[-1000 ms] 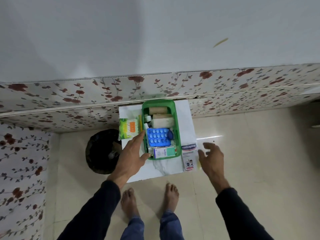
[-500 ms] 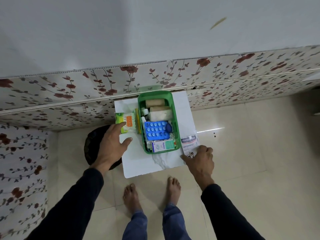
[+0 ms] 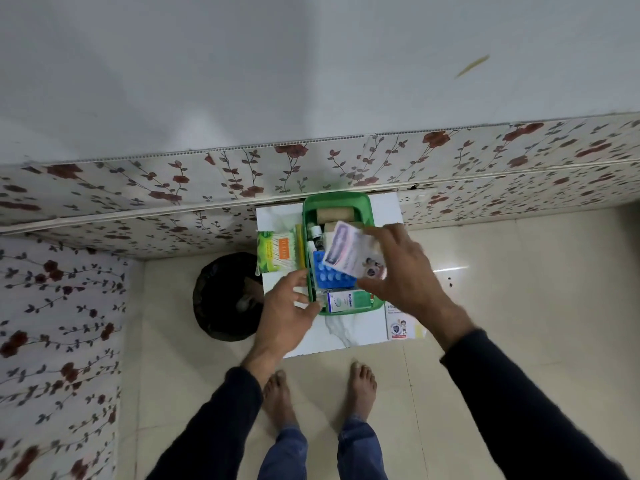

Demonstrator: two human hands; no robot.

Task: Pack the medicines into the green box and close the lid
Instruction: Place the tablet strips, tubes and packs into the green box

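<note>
Most medicines already sit in the green box [image 3: 375,304]; the right hand [image 3: 405,271] grips a plaster packet [image 3: 349,252] above it, the left hand [image 3: 284,306] hangs loose, and the green-orange pack [image 3: 277,251] waits at the table's [image 3: 346,332] left edge.

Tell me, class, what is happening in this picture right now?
A person stands at a small white table packing medicines into an open green box. The right hand holds a flat packet above the box, which already contains a blue pill tray and a small carton. The left hand rests at the box's near left corner. A green and orange packet and a white packet lie on the table outside the box.
</note>
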